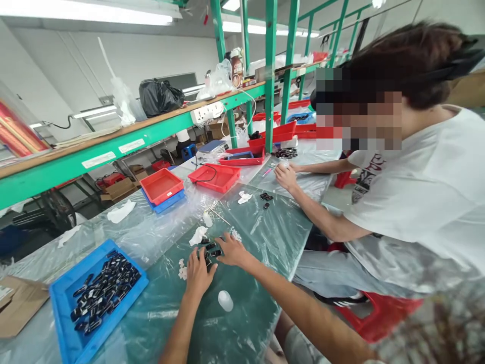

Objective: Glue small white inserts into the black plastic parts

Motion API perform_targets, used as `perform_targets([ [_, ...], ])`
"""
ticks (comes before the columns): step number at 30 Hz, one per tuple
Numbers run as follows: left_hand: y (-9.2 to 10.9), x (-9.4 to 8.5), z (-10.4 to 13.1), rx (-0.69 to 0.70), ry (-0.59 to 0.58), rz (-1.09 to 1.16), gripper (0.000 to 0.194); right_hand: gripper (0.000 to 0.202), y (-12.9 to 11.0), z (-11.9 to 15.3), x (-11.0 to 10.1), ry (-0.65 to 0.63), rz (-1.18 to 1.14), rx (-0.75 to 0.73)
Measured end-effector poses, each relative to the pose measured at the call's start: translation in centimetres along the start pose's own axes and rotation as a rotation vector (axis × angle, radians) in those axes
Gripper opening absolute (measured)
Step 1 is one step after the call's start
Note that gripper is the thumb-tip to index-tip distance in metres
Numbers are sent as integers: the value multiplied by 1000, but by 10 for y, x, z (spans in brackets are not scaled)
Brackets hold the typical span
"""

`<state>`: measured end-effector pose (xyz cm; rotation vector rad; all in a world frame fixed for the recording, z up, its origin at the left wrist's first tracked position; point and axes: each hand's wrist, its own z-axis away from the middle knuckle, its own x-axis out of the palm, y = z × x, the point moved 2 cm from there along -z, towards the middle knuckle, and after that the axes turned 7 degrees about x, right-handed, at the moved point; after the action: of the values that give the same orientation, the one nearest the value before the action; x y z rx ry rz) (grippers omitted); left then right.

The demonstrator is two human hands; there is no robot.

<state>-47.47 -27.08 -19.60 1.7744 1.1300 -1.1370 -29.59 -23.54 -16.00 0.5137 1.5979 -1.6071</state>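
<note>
Several small glossy black parts (pixel 210 246) lie in a loose group on the green, plastic-covered table, between my two hands. My left hand (pixel 199 272) rests at the near left of the group, its fingers apart and a black part showing between thumb and forefinger. From the right, my right hand (pixel 232 251) reaches in with fingers spread, its tips beside the parts. Whether either hand grips a part is not clear. Close by are a crumpled white tissue (pixel 198 235), a small white bottle (pixel 207 219) and, nearer me, a white translucent rounded piece (pixel 225 301).
A blue tray (pixel 62 316) full of black parts stands at left, near cardboard (pixel 22 308). Farther back are stacked red and blue trays (pixel 162 187) and another red tray (pixel 223 183). A co-worker (pixel 428 192) sits at right, hands over the table. A green-edged shelf (pixel 151 129) runs above.
</note>
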Motion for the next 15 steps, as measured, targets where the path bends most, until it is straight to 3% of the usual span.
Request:
perform_targets([
  [2,-3,7,2,-2,1,-66,55,52,-14,-29,8,-50,137,-4],
  [5,-6,19,4,-23,-2,-135,43,49,-27,-51,23,-128,293,-57],
  [8,-4,30,5,-46,-5,-161,31,47,-35,-59,34,-170,405,-136],
  [15,-6,40,7,-92,-47,-109,27,41,-40,-76,40,-254,517,-343],
])
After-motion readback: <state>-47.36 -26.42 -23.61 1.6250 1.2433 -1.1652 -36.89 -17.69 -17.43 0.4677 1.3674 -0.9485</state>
